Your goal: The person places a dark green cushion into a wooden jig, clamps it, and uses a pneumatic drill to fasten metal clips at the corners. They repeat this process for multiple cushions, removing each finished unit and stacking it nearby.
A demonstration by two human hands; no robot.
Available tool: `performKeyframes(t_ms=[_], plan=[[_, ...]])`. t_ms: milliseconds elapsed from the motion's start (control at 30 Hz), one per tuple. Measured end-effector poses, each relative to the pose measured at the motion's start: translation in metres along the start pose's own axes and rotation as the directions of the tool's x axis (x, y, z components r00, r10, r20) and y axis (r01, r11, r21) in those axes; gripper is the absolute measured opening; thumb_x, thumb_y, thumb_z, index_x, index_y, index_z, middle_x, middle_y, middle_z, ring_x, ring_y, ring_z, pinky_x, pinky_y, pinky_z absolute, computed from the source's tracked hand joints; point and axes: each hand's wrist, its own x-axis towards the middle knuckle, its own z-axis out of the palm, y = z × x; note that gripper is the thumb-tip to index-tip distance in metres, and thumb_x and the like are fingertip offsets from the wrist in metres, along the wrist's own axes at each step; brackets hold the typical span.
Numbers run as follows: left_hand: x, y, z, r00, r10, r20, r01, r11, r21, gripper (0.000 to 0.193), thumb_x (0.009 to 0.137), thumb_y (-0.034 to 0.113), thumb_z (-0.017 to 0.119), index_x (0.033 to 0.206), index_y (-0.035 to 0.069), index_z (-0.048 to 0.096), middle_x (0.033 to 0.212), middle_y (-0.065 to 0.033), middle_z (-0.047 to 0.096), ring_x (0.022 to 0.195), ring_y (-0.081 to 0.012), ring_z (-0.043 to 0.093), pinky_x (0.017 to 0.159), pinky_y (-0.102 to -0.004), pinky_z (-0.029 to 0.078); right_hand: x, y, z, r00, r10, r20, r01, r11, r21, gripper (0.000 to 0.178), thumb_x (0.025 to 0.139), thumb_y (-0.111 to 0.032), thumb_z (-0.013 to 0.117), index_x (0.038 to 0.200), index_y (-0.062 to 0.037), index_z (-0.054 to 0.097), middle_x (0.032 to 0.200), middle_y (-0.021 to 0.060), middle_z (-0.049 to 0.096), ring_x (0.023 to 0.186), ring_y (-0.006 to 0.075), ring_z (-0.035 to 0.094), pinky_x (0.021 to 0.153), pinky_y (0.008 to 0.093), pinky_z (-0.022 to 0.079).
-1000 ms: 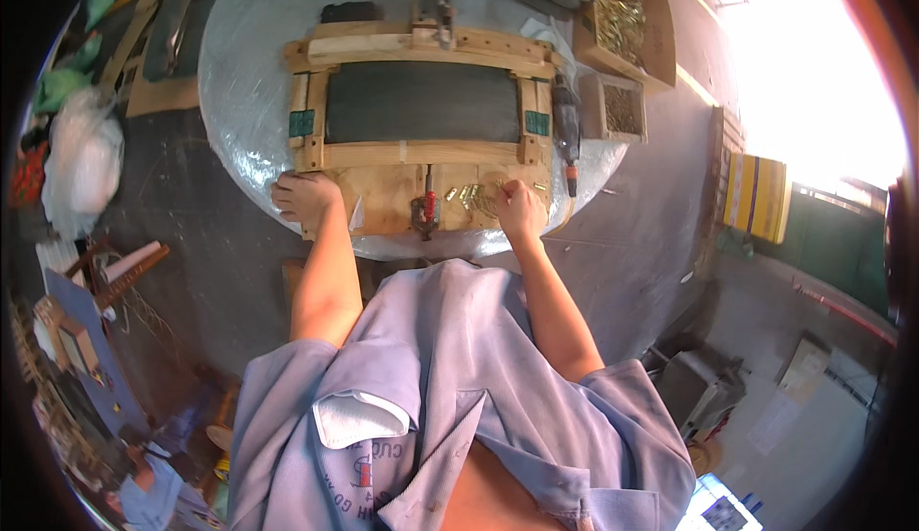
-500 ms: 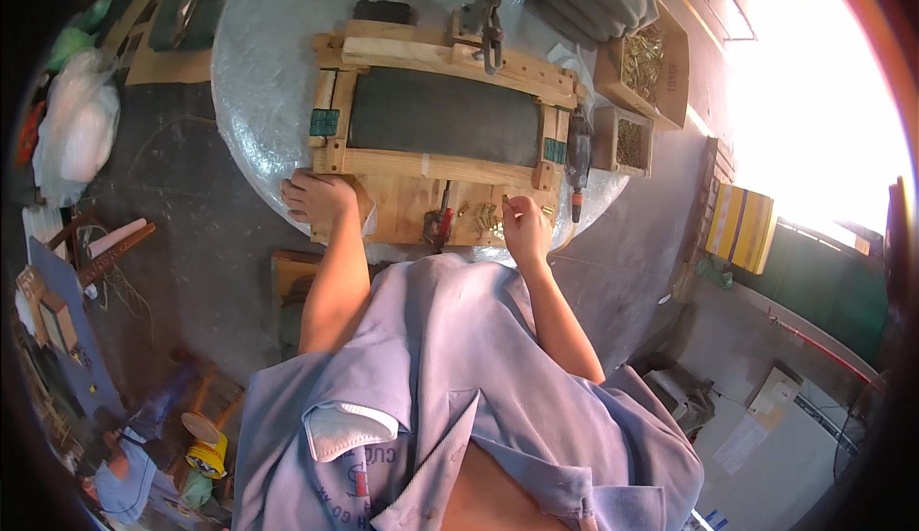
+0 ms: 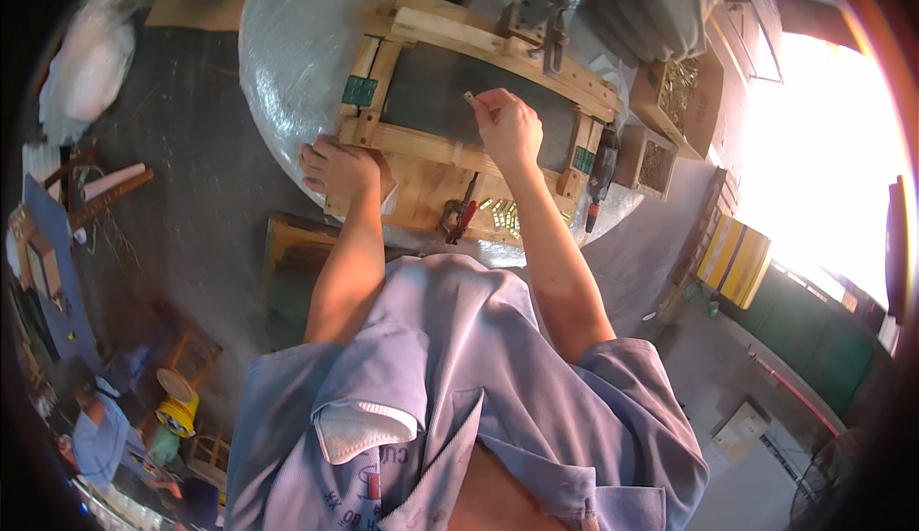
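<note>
A wooden frame (image 3: 436,144) surrounds a dark flat panel (image 3: 436,90) on the round table. Over that panel, my right hand (image 3: 510,129) pinches a small brass-coloured metal piece (image 3: 469,97) between thumb and fingertips. My left hand (image 3: 342,169) rests with fingers spread at the near left corner of the frame, by the plywood board (image 3: 421,196). Several similar brass pieces (image 3: 504,215) lie on the board's near right part. Beside them is a red-handled tool (image 3: 463,220), its exact kind unclear. Green pieces (image 3: 359,90) sit on the frame's side rails.
A dark power tool (image 3: 601,172) lies right of the frame. A clamp (image 3: 553,38) stands at the far rail. Boxes of small metal parts (image 3: 682,81) sit at the right, near a grey cloth-like heap (image 3: 651,4). Another person (image 3: 100,435) is at lower left.
My right hand has moved up and left from the loose brass pieces to above the dark panel, carrying one piece. My left hand stays at the frame's corner. The whole view has shifted and tilted.
</note>
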Motion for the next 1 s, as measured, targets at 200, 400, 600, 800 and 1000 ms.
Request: performKeyframes(t_ms=[200, 400, 600, 800, 1000], plan=[[0.001, -0.004, 0.01, 0.999, -0.032, 0.008, 0.033, 0.999, -0.006, 0.039, 0.107, 0.023, 0.054, 0.144, 0.01, 0.049, 0.168, -0.0233, 0.037, 0.161, -0.0431, 0.027, 0.126, -0.0717, 0.024, 0.025, -0.023, 0.017, 0.986, -0.15, 0.07, 0.151, 0.988, -0.021, 0.013, 0.099, -0.023, 0.073, 0.107, -0.0142, 0.078, 0.096, 0.0086, 0.081, 0.087, 0.0347, 0.076, 0.077, 0.0462, 0.06], [0.002, 0.0, 0.006, 0.999, -0.03, 0.034, 0.03, 1.0, -0.003, 0.046, 0.105, 0.021, 0.056, 0.149, 0.009, 0.048, 0.169, -0.0235, 0.035, 0.162, -0.0435, 0.026, 0.126, -0.0715, 0.023, 0.077, -0.045, 0.04, 0.888, -0.321, 0.33, 0.402, 0.889, -0.219, 0.02, 0.102, -0.02, 0.066, 0.12, -0.0156, 0.074, 0.103, 0.0103, 0.08, 0.094, 0.0388, 0.075, 0.081, 0.0497, 0.06], [0.001, -0.002, 0.008, 0.999, -0.033, -0.001, 0.033, 0.999, -0.007, 0.047, 0.102, 0.019, 0.059, 0.147, 0.01, 0.049, 0.168, -0.0234, 0.036, 0.162, -0.0426, 0.026, 0.125, -0.0712, 0.024, 0.072, -0.062, 0.056, 0.93, -0.338, 0.144, 0.357, 0.924, -0.139, 0.019, 0.101, -0.024, 0.069, 0.118, -0.0161, 0.073, 0.103, 0.0079, 0.078, 0.092, 0.0361, 0.075, 0.079, 0.0488, 0.059], [-0.001, -0.001, 0.008, 0.999, -0.02, -0.024, 0.02, 0.999, -0.026, 0.048, 0.1, 0.018, 0.059, 0.147, 0.011, 0.049, 0.167, -0.0235, 0.038, 0.162, -0.042, 0.026, 0.125, -0.0703, 0.023, 0.045, -0.063, 0.07, 0.972, -0.196, 0.127, 0.204, 0.977, -0.058, 0.021, 0.098, -0.034, 0.077, 0.11, -0.0169, 0.077, 0.09, 0.0035, 0.075, 0.084, 0.0293, 0.074, 0.072, 0.0439, 0.058], [0.001, 0.002, 0.001, 0.999, -0.027, 0.031, 0.027, 1.0, -0.004, 0.049, 0.103, 0.019, 0.059, 0.15, 0.009, 0.047, 0.17, -0.0234, 0.034, 0.163, -0.0412, 0.023, 0.128, -0.0692, 0.021, 0.049, -0.065, 0.081, 0.997, -0.024, 0.068, 0.024, 1.0, 0.01, 0.021, 0.098, -0.034, 0.076, 0.111, -0.0184, 0.078, 0.085, 0.0026, 0.076, 0.081, 0.0297, 0.075, 0.072, 0.0431, 0.058]])
